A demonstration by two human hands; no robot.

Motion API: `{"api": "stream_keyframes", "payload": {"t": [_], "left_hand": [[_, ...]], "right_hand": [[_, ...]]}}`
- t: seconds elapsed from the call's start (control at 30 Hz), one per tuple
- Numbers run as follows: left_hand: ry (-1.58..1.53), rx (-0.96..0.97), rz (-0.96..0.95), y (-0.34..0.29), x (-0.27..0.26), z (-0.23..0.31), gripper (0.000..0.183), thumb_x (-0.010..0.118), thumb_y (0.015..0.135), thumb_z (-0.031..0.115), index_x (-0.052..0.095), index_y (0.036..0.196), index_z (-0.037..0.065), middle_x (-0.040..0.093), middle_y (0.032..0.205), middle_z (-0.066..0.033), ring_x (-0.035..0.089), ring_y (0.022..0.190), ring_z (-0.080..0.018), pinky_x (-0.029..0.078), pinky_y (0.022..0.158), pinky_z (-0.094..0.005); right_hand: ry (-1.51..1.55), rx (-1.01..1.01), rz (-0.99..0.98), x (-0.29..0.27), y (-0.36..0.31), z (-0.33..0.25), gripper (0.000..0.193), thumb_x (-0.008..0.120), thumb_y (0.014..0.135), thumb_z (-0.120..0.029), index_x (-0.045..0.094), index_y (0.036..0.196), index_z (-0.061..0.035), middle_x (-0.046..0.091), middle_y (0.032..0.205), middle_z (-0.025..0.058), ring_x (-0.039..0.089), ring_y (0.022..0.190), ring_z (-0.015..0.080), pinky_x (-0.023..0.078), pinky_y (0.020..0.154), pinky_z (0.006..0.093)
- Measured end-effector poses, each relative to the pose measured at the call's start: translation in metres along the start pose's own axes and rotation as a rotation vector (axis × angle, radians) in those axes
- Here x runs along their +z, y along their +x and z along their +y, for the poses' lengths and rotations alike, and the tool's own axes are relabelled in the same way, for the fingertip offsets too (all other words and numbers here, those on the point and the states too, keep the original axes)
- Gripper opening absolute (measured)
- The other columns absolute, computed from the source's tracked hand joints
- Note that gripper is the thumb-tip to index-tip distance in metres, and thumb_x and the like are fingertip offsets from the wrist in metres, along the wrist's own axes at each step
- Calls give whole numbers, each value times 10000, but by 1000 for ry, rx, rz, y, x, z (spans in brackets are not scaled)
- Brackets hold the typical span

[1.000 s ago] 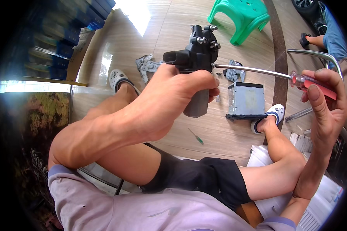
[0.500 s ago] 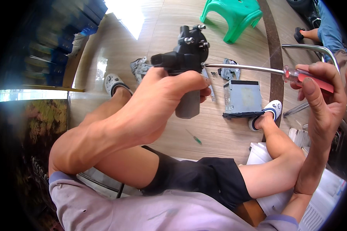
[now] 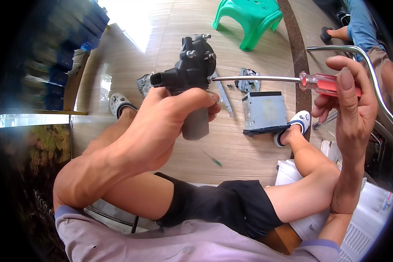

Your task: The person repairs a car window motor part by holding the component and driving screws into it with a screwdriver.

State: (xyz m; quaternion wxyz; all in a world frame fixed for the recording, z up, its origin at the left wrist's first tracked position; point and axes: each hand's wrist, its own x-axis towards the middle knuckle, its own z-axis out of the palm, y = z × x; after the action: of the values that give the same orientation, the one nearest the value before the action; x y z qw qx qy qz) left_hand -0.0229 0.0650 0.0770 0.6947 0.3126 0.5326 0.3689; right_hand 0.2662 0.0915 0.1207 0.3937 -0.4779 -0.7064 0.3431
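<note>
My left hand [image 3: 179,109] is wrapped round a small motor unit. It has a black housing [image 3: 192,65] with a round flange, several shiny metal studs on top and a socket at its left, and a dark grey cylinder [image 3: 196,125] below. In my right hand [image 3: 351,94] is a screwdriver [image 3: 257,79] with a clear red handle, loosely gripped by fingers and thumb, the index finger raised. Its long shaft lies nearly level, pointing left. The tip meets a small screw head at the housing's right side, above my left thumb.
On the floor lie a grey metal box [image 3: 266,110], a metal bracket part [image 3: 249,81], a flat metal strip [image 3: 225,96] and a small green-handled screwdriver [image 3: 215,161]. A green stool [image 3: 249,17] stands ahead. A chrome chair frame [image 3: 375,72] and another person's leg [image 3: 358,26] are at right.
The motor unit, screwdriver and both hands now appear slightly further left and lower against the floor, as the view has shifted. My right fingers sit more loosely on the handle.
</note>
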Motion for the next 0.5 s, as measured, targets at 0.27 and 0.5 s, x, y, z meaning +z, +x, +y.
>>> {"api": "stream_keyframes", "payload": {"t": [0.27,0.5], "left_hand": [[-3,34,-6,2,1,-2,277,679,914,162,715,1036,-84,721,1002,-155,693,943,-223,558,908,-361],[-22,46,43,3,0,0,252,673,917,145,707,1015,-85,716,1008,-163,696,949,-226,564,900,-359]], "right_hand": [[-125,-61,20,0,-2,-1,424,613,1036,-292,548,1331,5,661,826,58,647,638,101,466,547,201],[-102,-129,-29,6,1,6,442,622,1015,-238,529,1366,15,670,898,94,675,749,124,481,564,212]]}}
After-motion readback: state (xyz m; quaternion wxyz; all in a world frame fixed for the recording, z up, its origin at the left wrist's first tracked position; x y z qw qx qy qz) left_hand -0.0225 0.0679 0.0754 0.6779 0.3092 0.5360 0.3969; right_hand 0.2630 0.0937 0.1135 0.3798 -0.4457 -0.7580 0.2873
